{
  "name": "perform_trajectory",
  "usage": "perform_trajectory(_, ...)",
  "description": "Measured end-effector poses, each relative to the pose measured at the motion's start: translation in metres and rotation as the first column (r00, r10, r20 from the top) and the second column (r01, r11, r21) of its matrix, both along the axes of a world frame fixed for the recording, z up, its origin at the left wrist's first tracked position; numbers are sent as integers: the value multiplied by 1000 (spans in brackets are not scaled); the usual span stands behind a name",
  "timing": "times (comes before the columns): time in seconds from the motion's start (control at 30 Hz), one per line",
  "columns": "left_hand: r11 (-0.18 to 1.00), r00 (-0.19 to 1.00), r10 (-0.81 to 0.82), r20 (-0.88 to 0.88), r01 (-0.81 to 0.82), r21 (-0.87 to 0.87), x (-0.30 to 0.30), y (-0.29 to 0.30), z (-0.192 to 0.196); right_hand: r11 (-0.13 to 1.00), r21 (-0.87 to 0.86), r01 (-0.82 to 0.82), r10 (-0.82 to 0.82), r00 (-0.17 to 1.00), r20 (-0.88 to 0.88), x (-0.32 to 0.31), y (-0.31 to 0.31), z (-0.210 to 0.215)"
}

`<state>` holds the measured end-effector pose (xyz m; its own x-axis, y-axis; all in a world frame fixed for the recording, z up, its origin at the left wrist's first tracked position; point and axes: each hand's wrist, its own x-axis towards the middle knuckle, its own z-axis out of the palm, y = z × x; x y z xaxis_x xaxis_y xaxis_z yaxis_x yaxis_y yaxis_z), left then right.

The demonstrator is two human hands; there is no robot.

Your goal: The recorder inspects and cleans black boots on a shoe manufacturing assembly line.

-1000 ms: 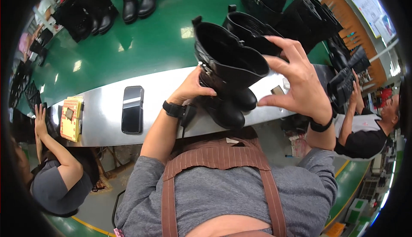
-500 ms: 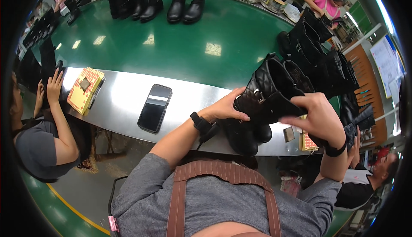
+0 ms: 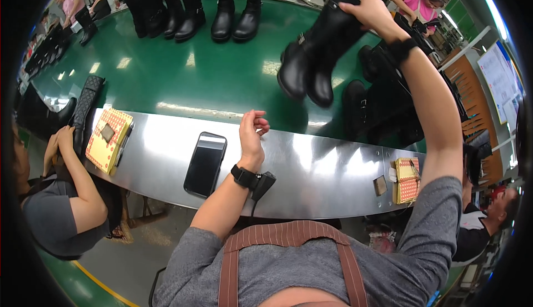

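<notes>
A pair of tall black leather boots point(image 3: 319, 57) hangs tilted over the green tabletop, toes pointing down and left. My right hand point(image 3: 376, 16) grips them at the top of their shafts, with my arm stretched far forward. Above the metal edge strip, my left hand point(image 3: 253, 135) holds nothing; its fingers are loosely bent and apart. A black phone point(image 3: 205, 164) lies on the strip, left of my left forearm. More black boots point(image 3: 363, 110) stand crowded on the right, beneath my right arm and partly hidden by it.
Several black boots point(image 3: 224, 18) line the far side of the green table point(image 3: 166, 79). Yellow patterned pads point(image 3: 408, 180) lie on the metal strip point(image 3: 316, 179), near a small brown block point(image 3: 380, 186). A co-worker point(image 3: 72, 187) handles a boot at the left; others work at the right.
My right hand has carried the boots from the near metal strip forward over the green table. My left hand has let go of them and drawn back to the left.
</notes>
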<state>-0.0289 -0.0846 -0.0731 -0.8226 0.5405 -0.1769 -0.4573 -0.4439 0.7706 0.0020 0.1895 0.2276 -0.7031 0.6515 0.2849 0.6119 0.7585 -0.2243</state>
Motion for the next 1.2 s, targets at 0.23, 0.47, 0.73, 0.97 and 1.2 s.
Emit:
perform_trajectory(0.23, 976, 972, -203, 117, 210, -52, 3, -2, 10, 976, 209, 64, -36, 990, -136, -119, 97, -61)
perform_trajectory(0.47, 952, 940, -272, 203, 294, -85, 7, -6, 5, 987, 145, 72, -67, 997, -36, -180, 144, -116)
perform_trajectory(0.73, 922, 909, -365, 199, 382, -54, 2, 3, 10, 959, 280, 28, 35, 976, -216, -156, 138, -119)
perform_trajectory(0.97, 913, 910, -386, 153, 400, -75, -1, -1, -8, 880, -197, -433, 371, 884, -284, -20, -43, -212)
perform_trajectory(1.2, 908, 904, -395, 162, 411, -80, 2, 0, -11, 282, -853, -439, 50, 895, -444, 150, -120, -234)
